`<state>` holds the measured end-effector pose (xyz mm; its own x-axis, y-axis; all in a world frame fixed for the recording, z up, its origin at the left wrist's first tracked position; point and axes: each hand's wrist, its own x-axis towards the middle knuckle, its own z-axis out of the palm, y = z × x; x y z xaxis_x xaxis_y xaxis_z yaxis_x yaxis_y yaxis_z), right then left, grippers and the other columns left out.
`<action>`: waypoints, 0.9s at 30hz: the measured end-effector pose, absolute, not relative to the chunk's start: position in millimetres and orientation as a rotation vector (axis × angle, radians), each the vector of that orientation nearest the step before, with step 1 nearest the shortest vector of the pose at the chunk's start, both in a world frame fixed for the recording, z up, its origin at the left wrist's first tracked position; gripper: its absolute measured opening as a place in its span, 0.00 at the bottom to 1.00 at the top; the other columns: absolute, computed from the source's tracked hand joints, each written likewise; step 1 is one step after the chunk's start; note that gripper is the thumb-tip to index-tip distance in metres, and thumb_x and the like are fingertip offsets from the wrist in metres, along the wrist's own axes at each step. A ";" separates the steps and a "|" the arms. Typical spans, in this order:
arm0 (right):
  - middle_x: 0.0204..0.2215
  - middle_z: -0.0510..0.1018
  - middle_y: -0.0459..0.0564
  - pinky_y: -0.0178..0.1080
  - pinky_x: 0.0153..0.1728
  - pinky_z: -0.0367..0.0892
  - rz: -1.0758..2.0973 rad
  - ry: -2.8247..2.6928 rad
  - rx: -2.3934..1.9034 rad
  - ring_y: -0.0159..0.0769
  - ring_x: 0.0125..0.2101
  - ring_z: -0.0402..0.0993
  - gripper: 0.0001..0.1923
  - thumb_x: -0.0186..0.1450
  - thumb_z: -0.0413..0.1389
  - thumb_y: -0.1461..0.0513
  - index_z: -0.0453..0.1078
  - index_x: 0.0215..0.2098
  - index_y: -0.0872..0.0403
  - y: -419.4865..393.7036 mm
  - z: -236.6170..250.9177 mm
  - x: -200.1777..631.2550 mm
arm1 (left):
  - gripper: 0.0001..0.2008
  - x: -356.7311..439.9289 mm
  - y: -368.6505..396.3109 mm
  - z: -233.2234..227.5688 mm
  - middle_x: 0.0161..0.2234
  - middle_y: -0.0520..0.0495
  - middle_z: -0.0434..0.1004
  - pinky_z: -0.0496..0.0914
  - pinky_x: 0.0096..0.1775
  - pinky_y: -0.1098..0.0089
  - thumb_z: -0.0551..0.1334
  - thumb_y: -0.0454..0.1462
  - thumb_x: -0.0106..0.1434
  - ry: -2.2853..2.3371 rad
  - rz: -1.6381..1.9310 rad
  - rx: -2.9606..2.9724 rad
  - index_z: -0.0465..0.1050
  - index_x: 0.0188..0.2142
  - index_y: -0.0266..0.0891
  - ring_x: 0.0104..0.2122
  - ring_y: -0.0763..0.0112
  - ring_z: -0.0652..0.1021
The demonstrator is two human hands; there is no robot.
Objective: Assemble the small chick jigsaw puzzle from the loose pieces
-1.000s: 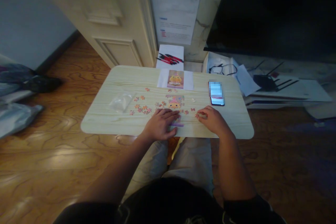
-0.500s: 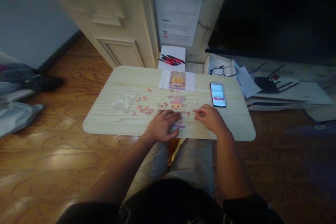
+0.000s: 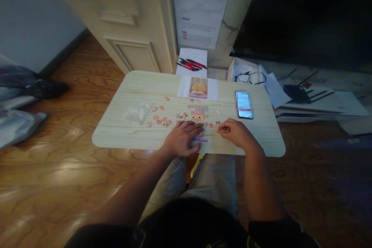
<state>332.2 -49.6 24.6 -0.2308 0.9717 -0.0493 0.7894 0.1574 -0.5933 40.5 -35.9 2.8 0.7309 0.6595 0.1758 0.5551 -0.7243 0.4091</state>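
A partly joined jigsaw puzzle (image 3: 198,113) with a yellow figure in a pink hat lies mid-table. My left hand (image 3: 183,136) rests flat across its lower part, fingers stretched out, hiding some of it. To the right, my right hand (image 3: 232,130) is closed in a pinch at the tabletop, with a small puzzle piece (image 3: 219,130) at the fingertips. A few loose pieces (image 3: 211,125) lie between the hands. More loose puzzle pieces (image 3: 164,119) are scattered left of the puzzle. Behind it lies a printed reference picture (image 3: 198,87) of the same figure on white paper.
The pale wooden table (image 3: 116,135) has rounded corners. A crumpled clear plastic bag (image 3: 137,111) lies on its left side, a lit phone (image 3: 244,104) on its right. Beyond the far edge are several red and black pens (image 3: 192,64), a box with cables (image 3: 247,73) and a black router (image 3: 296,93).
The view has shifted slightly. My right hand has slid a little nearer to me, and a pink piece now shows just beyond its fingertips. My left hand stays on the puzzle.
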 end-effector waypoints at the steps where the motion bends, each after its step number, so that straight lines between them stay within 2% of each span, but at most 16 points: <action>1: 0.39 0.82 0.49 0.36 0.41 0.71 0.724 -2.092 -1.694 0.37 0.39 0.79 0.05 0.66 0.65 0.62 0.81 0.41 0.52 -48.9 24.4 332.0 | 0.30 40.4 -36.0 2.5 0.66 0.47 0.71 0.63 0.58 0.47 0.62 0.50 0.64 0.944 0.445 2.607 0.71 0.64 0.45 0.60 0.47 0.71; 4: 0.38 0.82 0.49 0.36 0.40 0.71 0.703 -2.076 -1.708 0.37 0.39 0.79 0.06 0.66 0.66 0.59 0.81 0.40 0.52 -47.4 24.6 332.7 | 0.30 40.0 -36.1 2.0 0.66 0.47 0.71 0.63 0.58 0.47 0.61 0.50 0.64 0.941 0.448 2.613 0.71 0.64 0.44 0.60 0.47 0.71; 10: 0.37 0.82 0.48 0.36 0.41 0.70 0.737 -2.106 -1.682 0.36 0.37 0.79 0.03 0.66 0.65 0.62 0.82 0.38 0.52 -48.1 25.3 334.1 | 0.29 39.5 -35.9 2.9 0.66 0.48 0.72 0.63 0.57 0.47 0.62 0.50 0.64 0.931 0.452 2.613 0.72 0.62 0.43 0.61 0.47 0.70; 20: 0.37 0.80 0.49 0.34 0.39 0.67 0.505 -2.205 -1.655 0.34 0.35 0.76 0.06 0.69 0.62 0.60 0.80 0.37 0.53 -16.5 33.0 298.7 | 0.29 40.2 -36.4 3.1 0.65 0.47 0.72 0.64 0.58 0.47 0.62 0.49 0.64 0.936 0.465 2.616 0.71 0.63 0.44 0.61 0.48 0.71; 27: 0.39 0.82 0.51 0.35 0.43 0.65 0.512 -2.342 -1.713 0.36 0.40 0.77 0.06 0.67 0.63 0.60 0.82 0.40 0.53 5.8 33.3 282.6 | 0.32 40.8 -36.0 3.7 0.66 0.48 0.72 0.63 0.60 0.47 0.63 0.49 0.63 0.938 0.431 2.614 0.69 0.65 0.44 0.62 0.47 0.69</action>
<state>282.6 5.8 33.3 -0.3114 0.9492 -0.0456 0.8818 0.2707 -0.3863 40.8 -36.0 3.7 0.7376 0.6537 0.1692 0.5539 -0.7291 0.4020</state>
